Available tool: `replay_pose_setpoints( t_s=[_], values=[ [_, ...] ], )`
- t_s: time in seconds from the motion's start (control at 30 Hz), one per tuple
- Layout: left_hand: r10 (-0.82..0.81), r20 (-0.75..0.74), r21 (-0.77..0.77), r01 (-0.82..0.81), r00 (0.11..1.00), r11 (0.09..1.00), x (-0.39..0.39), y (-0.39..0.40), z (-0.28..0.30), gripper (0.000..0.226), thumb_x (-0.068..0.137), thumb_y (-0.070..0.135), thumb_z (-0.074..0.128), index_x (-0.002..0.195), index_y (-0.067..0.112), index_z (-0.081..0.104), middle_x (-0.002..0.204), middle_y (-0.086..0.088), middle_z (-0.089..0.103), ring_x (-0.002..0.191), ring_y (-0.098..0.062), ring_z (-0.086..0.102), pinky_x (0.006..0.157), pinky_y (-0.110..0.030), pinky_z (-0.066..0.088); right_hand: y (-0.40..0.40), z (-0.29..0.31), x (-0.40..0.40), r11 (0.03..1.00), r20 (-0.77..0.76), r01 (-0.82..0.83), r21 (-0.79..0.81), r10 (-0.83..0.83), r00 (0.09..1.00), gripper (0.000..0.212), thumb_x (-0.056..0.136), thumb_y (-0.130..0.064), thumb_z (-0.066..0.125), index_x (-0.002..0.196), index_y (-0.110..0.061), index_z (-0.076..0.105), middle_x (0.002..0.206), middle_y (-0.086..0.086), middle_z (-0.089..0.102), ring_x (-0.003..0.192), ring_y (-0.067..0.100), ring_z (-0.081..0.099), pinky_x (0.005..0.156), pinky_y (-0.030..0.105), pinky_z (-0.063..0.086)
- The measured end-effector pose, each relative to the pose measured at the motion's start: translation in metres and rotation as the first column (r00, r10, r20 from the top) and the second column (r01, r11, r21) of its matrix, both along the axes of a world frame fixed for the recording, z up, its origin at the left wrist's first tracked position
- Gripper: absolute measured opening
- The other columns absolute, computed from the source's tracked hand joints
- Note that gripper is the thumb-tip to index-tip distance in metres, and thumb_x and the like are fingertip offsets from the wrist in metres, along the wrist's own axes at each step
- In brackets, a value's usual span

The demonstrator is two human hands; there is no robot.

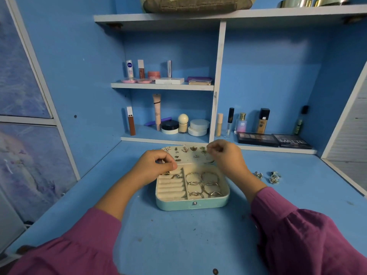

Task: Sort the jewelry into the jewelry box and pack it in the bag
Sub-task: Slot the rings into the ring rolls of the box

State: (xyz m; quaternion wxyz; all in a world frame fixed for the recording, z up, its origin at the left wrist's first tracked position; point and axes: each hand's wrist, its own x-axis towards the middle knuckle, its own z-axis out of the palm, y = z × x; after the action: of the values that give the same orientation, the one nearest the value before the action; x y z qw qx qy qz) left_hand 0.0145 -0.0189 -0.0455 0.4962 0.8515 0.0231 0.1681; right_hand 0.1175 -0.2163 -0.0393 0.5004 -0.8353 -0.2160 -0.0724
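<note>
Pinning an earring onto the lid panel of the open jewelry box [191, 203].
Right hand [224, 155] pinches something tiny at the lid; left hand [156, 165] is clenched over the ring rolls. Seat it squarely; loose earrings [267, 176] wait on the bench [188, 239].

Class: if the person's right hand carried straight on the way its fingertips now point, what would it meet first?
Probably the earrings pinned to the open lid of the jewelry box; the right hand points leftward over it, though depth is unclear.

Single head cam, fwd-down, close over desk [178, 235] toward shelves [162, 86].
</note>
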Motion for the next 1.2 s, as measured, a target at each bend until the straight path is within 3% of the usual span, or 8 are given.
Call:
replay_pose_setpoints(
  t_s=[0.13, 0.3, 0.4, 0.6, 0.77, 0.87, 1.03, 1.2],
  values=[
    [0.065, 0.022, -0.051, -0.064, 0.998, 0.997, 0.005, -0.005, 0.000, 0.012, 0.081, 0.005, 0.072, 0.072, 0.014, 0.071, 0.070, 0.009, 0.067, 0.068, -0.014, 0.050, 0.059, -0.015, 0.047, -0.005, -0.015, 0.026, 0.968, 0.012, 0.124, -0.218, -0.125, 0.992, 0.030, 0.096, -0.002, 0.043, 0.118, -0.005, 0.063, 0.120, 0.011, 0.063, 0.108, 0.024, 0.058, 0.088, 0.027, 0.044],
    [0.071, 0.019, -0.057, -0.070, 0.997, 0.996, 0.007, -0.004, -0.001, 0.011, 0.080, 0.006, 0.072, 0.073, 0.015, 0.071, 0.070, 0.008, 0.067, 0.066, -0.011, 0.050, 0.059, -0.014, 0.046, 0.002, -0.026, 0.043, 0.837, 0.053, 0.051, -0.545, -0.026, 0.998, 0.041, 0.097, -0.006, 0.038, 0.135, -0.016, 0.053, 0.127, 0.017, 0.047, 0.116, 0.034, 0.048, 0.100, 0.032, 0.038],
    [0.066, 0.001, -0.055, -0.066, 0.998, 0.996, 0.006, -0.005, -0.002, 0.010, 0.081, 0.006, 0.072, 0.074, 0.013, 0.071, 0.070, 0.008, 0.067, 0.068, -0.013, 0.052, 0.065, -0.022, 0.051, 0.001, -0.025, 0.045, 0.740, 0.060, 0.040, -0.672, 0.000, 0.998, 0.041, 0.099, -0.017, 0.034, 0.137, -0.025, 0.049, 0.125, 0.015, 0.041, 0.120, 0.035, 0.038, 0.100, 0.038, 0.038],
    [0.073, -0.019, -0.059, -0.074, 0.997, 0.996, 0.004, -0.004, -0.003, 0.011, 0.080, 0.006, 0.073, 0.073, 0.014, 0.072, 0.076, 0.002, 0.069, 0.065, -0.008, 0.053, 0.068, -0.025, 0.052, -0.006, -0.018, 0.033, 0.642, 0.174, 0.151, -0.752, -0.027, 0.984, 0.038, 0.102, -0.029, 0.032, 0.133, -0.019, 0.052, 0.125, 0.015, 0.041, 0.118, 0.032, 0.040, 0.094, 0.040, 0.042],
    [0.091, -0.003, -0.056, -0.091, 0.996, 0.994, 0.002, -0.004, -0.002, 0.011, 0.080, 0.006, 0.073, 0.072, 0.015, 0.071, 0.068, 0.012, 0.069, 0.066, -0.009, 0.052, 0.069, -0.022, 0.047, -0.019, -0.011, 0.025, 0.539, 0.296, 0.286, -0.792, -0.070, 0.953, 0.035, 0.100, -0.023, 0.036, 0.128, -0.013, 0.055, 0.128, 0.014, 0.042, 0.118, 0.031, 0.042, 0.093, 0.038, 0.043],
    [0.090, 0.004, -0.053, -0.089, 0.996, 0.995, 0.000, -0.003, 0.000, 0.013, 0.080, 0.005, 0.072, 0.071, 0.015, 0.071, 0.069, 0.013, 0.070, 0.072, -0.013, 0.055, 0.076, -0.029, 0.048, -0.027, -0.006, 0.021, 0.503, 0.312, 0.316, -0.804, -0.095, 0.945, 0.034, 0.098, -0.020, 0.038, 0.126, -0.011, 0.056, 0.129, 0.014, 0.043, 0.119, 0.031, 0.042, 0.095, 0.038, 0.042],
    [0.105, 0.056, -0.104, -0.099, 0.993, 0.990, -0.001, -0.007, 0.007, 0.020, 0.080, 0.006, 0.072, 0.067, 0.021, 0.073, 0.076, 0.007, 0.072, 0.084, -0.021, 0.064, 0.084, -0.034, 0.051, -0.043, -0.001, 0.019, 0.518, 0.298, 0.309, -0.798, -0.108, 0.949, 0.033, 0.098, -0.024, 0.043, 0.124, -0.011, 0.059, 0.126, 0.013, 0.047, 0.118, 0.030, 0.044, 0.094, 0.038, 0.043],
    [0.068, 0.164, -0.124, -0.048, 0.984, 0.991, 0.002, -0.043, 0.025, 0.017, 0.082, 0.009, 0.071, 0.071, 0.021, 0.071, 0.075, 0.004, 0.071, 0.075, -0.010, 0.062, 0.074, -0.020, 0.050, -0.067, 0.010, 0.025, 0.739, 0.183, 0.250, -0.625, -0.173, 0.968, 0.018, 0.089, -0.019, 0.055, 0.094, -0.016, 0.072, 0.108, 0.009, 0.054, 0.099, 0.029, 0.055, 0.078, 0.033, 0.049]
  ],
)
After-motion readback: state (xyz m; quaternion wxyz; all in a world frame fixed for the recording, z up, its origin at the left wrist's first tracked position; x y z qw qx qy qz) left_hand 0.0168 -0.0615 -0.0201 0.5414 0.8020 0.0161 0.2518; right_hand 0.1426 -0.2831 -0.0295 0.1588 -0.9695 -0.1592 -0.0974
